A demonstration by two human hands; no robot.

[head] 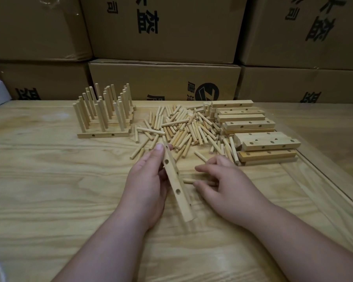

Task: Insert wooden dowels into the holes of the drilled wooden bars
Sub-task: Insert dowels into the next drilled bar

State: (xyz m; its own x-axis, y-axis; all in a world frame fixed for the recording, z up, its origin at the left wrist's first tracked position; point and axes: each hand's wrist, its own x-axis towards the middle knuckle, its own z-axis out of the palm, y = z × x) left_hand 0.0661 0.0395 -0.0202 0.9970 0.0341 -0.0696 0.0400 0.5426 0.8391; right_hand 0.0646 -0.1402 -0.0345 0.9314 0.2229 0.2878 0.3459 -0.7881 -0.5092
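Drilled bar point(176, 186) is up off the tabletop point(49, 180) near the middle, tilted with its far end higher, and the left hand point(149, 184) has its fingers and thumb wrapped round it. Right hand point(222, 184) sits just right of it, fingers curled, pinching a dowel point(189, 181) that lies flat, its left tip close to the bar.

Right behind the hands is a messy heap of loose dowels point(183, 127) spreading into the middle, so the far side is crowded. Far right of that, a stack of undrilled-looking and drilled bars point(253, 131) piled up, close to the right hand. Far left stand finished bars with upright dowels point(104, 110), well apart from the hands.

Cardboard boxes point(163, 78) wall off the far edge. Bare wood on the near left and near side gives the most room.
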